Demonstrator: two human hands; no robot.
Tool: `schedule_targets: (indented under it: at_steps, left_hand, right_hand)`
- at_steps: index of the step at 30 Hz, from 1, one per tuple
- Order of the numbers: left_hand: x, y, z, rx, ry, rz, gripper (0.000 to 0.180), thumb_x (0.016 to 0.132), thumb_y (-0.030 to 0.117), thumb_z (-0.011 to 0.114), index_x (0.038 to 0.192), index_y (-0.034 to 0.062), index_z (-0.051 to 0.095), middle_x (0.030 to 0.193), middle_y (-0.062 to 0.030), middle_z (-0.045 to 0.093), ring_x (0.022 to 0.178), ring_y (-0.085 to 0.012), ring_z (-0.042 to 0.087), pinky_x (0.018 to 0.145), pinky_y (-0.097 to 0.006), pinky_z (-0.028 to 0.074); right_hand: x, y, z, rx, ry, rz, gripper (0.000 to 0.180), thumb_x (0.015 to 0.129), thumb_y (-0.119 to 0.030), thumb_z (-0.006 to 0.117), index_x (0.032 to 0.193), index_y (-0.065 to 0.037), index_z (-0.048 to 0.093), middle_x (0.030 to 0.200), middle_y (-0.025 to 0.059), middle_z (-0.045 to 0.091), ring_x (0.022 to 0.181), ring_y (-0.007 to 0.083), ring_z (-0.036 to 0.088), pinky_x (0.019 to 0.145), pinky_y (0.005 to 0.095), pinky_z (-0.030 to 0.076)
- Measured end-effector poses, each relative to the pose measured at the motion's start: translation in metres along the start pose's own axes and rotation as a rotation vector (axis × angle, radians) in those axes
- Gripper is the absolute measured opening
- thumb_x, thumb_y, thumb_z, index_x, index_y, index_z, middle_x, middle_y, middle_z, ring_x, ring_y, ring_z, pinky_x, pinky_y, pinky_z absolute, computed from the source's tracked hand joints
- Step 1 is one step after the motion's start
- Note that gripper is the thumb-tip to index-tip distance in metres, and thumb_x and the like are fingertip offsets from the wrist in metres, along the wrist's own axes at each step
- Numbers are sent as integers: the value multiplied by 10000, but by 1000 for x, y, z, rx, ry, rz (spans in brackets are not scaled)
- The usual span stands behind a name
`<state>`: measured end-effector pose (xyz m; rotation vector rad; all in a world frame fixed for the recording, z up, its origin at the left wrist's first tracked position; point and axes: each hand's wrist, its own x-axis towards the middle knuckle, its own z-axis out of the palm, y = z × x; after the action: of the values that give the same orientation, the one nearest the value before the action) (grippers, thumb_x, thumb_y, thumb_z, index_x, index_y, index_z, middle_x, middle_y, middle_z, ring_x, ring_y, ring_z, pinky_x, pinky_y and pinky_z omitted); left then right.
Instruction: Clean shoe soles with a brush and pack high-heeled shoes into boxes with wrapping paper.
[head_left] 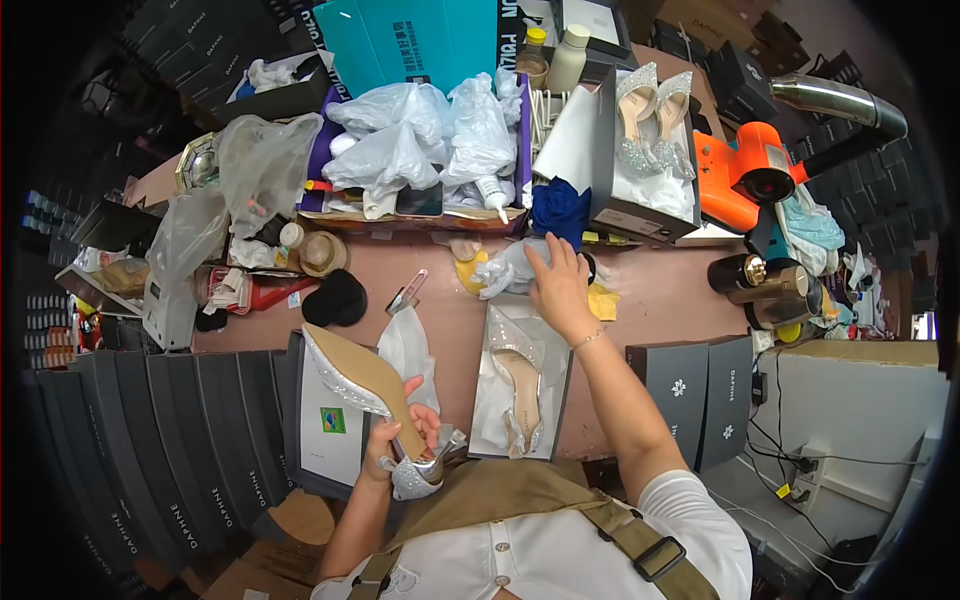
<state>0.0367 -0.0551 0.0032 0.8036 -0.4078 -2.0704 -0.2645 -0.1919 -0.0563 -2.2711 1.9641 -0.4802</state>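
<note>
at lower left, left fingers [428,422] grip a glittery shoe [362,376].

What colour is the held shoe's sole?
The sole is tan, shown best in the head view.

Orange blower [725,190], teal panel [415,45], pale capped bottle [568,62], black pad [336,298]

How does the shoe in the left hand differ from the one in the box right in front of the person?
The held pump shows its tan sole; the boxed pump shows its insole. The held pump is in the left hand; the boxed pump lies on white paper. Both look silver.
</note>
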Motion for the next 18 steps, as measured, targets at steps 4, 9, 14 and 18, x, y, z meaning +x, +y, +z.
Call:
schedule_targets:
  at_steps: [4, 9, 14, 18]
  left_hand:
    - [12, -6, 11, 15, -45, -30, 781, 806, 313, 522, 1443, 24, 173, 966, -198, 578, 732, -210, 605, 623, -304, 535]
    - [19, -5, 16, 86, -14, -19, 674, 885, 330, 454, 1441, 39, 208, 984, -197, 583, 742, -237, 609, 612, -317, 534]
    - [43, -9, 33, -98, 190, -128, 518, 950, 345, 395, 1381, 65, 329, 1035, -125, 598, 902, -238, 606, 861, -470, 506]
    - [62, -3, 52, -316, 237, -28, 429, 942, 253, 475, 1328, 94, 378, 1038, -140, 580, 881, -243, 593, 768, -390, 509]
  right_hand:
    - [6, 39, -9, 149, -83, 233, 445, 708, -84, 633, 1151, -88, 588, 1295, 162, 477, 1228, 334, 416, 958, 482, 368]
    - [-18, 105, 15, 181, -118, 340, 493, 697, -69, 627, 1183, -99, 554, 1300, 137, 493, 1216, 333, 425, 948, 475, 379]
    - [-10, 90, 32, -52, -228, -99, 450, 675, -137, 716, 1083, -62, 541, 1325, 106, 479, 1209, 344, 425, 957, 498, 344]
    - [-11, 99, 17, -107, -219, -78, 461, 661, -202, 726, 1044, -74, 503, 916, 117, 610, 900, 306, 582, 873, 460, 395]
